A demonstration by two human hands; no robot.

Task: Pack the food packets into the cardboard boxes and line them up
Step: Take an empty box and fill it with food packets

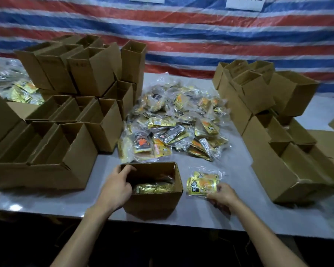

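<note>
Cardboard dominates the scene, and the landmark is the small open box [152, 204] at the near edge of the grey table [233, 157]. The left hand [117, 186] grips the box's left wall, fingers curled over the rim. Just right of the box, the right hand [223, 196] pinches a short stack of gold foil packets [201, 185], which rests on the table close to the box's right wall. A few packed packets [152, 187] lie in the bottom of the box. Behind it sprawls the loose packet heap [174, 122], with stacked cartons [66, 116] to the left and another carton cluster [268, 120] to the right.

The stack looks slick and is held only at its near end, so it could fan out or shed a packet when lifted over the wall. If it catches the rim, the light box might tip or slide off the table edge unless the left hand holds firm.

Shadow hides how full the box is. The number of packets in the stack cannot be counted, and their print is blurred. Whether the right-hand cartons hold anything is unclear. Paper sheets [244, 2] on the striped tarp [181, 35] are cut off at the top.
</note>
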